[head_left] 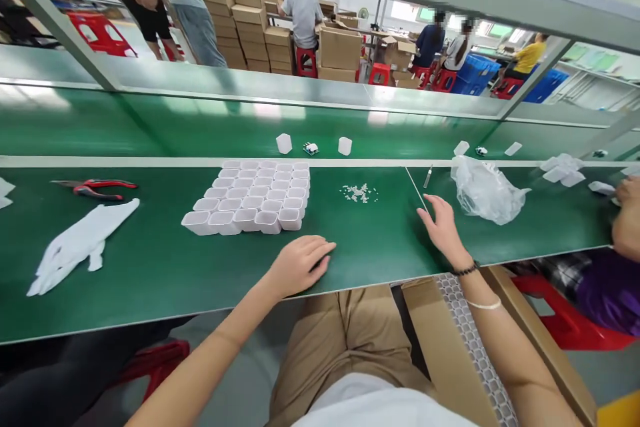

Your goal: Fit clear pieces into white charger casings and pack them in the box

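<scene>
Both hands lay empty on the green table (150, 267). The left hand (299, 265) rested palm down near the front edge, fingers loosely curled, just in front of the tray of white cups (253, 195), not touching it. The right hand (441, 227) lay flat further right, fingers spread apart, fingertips near a thin line across the table surface. Between the two hands and a little beyond them sat a small heap of white bits (359, 193), closer to the right hand. A crumpled clear plastic bag (484, 191) lay just right of the right hand. Red-handled pliers (97, 188) and a white glove (80, 243) lay well off to the left. Two single white cups (284, 143) stood on the conveyor belt beyond the tray. A co-worker's arm (627, 221) showed at the far right edge. A cardboard box (450, 347) stood below the table by the right forearm.
</scene>
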### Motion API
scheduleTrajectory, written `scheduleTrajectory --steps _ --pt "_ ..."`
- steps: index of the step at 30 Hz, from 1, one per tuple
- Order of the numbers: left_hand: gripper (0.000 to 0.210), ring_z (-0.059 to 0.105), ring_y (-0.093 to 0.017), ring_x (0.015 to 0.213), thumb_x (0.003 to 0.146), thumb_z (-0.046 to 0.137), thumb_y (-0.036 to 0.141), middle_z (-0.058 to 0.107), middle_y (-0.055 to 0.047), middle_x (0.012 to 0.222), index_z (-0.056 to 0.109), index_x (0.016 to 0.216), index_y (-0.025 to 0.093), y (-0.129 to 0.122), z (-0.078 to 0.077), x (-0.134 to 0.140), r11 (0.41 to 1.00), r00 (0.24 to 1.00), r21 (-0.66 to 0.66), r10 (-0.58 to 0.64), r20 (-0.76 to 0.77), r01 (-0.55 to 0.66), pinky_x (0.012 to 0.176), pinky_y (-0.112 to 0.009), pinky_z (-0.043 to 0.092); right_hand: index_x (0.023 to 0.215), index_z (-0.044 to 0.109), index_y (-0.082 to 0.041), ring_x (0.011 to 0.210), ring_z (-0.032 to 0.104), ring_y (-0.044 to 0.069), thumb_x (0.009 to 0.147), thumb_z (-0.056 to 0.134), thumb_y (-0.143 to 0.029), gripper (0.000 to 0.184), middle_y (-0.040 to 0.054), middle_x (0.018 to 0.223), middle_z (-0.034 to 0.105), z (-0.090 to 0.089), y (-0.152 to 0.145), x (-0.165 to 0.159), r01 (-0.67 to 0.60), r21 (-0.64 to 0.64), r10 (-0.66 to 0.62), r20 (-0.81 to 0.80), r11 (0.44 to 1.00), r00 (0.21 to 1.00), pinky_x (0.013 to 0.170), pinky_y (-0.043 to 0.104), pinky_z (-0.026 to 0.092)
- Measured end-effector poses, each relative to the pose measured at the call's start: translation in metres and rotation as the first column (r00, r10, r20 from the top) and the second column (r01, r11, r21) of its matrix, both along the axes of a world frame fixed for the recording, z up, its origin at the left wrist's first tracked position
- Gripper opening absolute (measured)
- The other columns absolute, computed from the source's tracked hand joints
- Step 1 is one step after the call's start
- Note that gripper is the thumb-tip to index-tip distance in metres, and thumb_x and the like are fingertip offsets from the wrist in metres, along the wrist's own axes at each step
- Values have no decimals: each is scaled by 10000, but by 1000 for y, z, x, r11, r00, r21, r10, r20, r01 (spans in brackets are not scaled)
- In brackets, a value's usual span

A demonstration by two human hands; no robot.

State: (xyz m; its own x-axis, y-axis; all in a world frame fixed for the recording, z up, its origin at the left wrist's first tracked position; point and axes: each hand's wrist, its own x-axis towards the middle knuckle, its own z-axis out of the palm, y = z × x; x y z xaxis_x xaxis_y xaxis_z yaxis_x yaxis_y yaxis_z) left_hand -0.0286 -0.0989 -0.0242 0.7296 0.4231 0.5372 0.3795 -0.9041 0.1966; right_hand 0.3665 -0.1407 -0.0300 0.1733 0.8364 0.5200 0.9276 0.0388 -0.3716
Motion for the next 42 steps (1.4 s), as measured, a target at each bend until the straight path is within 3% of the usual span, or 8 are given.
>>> scheduleTrajectory --steps 5,9,14,21,27,32,37,42 --pt "301 701 -194 861 847 583 101 741 -49 958 636 1125 205 -5 0 -36 933 921 41 344 183 -357 802 -324 567 1563 203 -82 1493 231 321 960 303 -663 843 198 1583 297 -14 64 -27 -106 -335 129 45 936 991 1214 506 209" --pt "401 689 -245 942 782 642 99 730 -75 1002 624 1166 217 -6 4 -39 857 840 97 465 279 -506 875 -385 560 1583 181 -142 1525 132 301 918 335 -739 907 152 1630 204 -7 106 -67 -264 -437 333 88 860 939 1241 476 129" --pt "542 581 -337 1228 770 668 196 631 -149 1273 556 1301 223 -6 6 -31 811 822 159 532 204 -564 1031 -493 488 1579 219 -207 1525 118 317 894 379 -761 896 131 1634 203 0 141 -114 -419 -454 502 75 786 862 1238 500 115" --pt "548 530 -295 1311 829 586 164 606 -139 1318 499 1367 220 -25 4 -20 897 899 83 426 98 -434 1058 -449 486 1543 294 -170 1495 241 258 984 362 -602 710 138 1598 290 -1 138 -109 -506 -178 500 -85 844 862 1220 428 235" --pt "531 415 -353 1410 897 544 215 540 -149 1439 473 1420 162 0 4 -11 750 761 131 646 64 -648 1139 -548 357 1482 422 -208 1473 287 294 1019 312 -527 573 120 1559 382 -9 146 -107 -395 -370 440 44 841 897 1209 546 161" --pt "399 471 -321 1377 910 512 159 608 -111 1374 579 1302 186 3 0 -5 754 766 140 640 62 -641 1182 -570 252 1504 390 -212 1487 265 273 1028 271 -521 580 100 1583 346 -10 146 -106 -390 -394 454 81 832 887 1218 520 163" --pt "114 474 -305 1372 901 542 140 644 -104 1319 643 925 187 -6 1 -1 791 803 135 586 112 -597 1157 -564 295 1478 430 -206 1480 281 278 1019 282 -539 586 111 1573 359 -13 145 -99 -412 -381 477 91 827 874 1220 523 178" --pt "122 528 -226 1302 930 518 197 645 -103 1280 621 872 166 5 -2 34 969 971 81 228 65 -233 1073 -408 453 1396 522 -175 1391 424 296 1001 308 -561 593 156 1477 478 -18 148 -92 -481 -240 497 8 843 868 1175 518 311"
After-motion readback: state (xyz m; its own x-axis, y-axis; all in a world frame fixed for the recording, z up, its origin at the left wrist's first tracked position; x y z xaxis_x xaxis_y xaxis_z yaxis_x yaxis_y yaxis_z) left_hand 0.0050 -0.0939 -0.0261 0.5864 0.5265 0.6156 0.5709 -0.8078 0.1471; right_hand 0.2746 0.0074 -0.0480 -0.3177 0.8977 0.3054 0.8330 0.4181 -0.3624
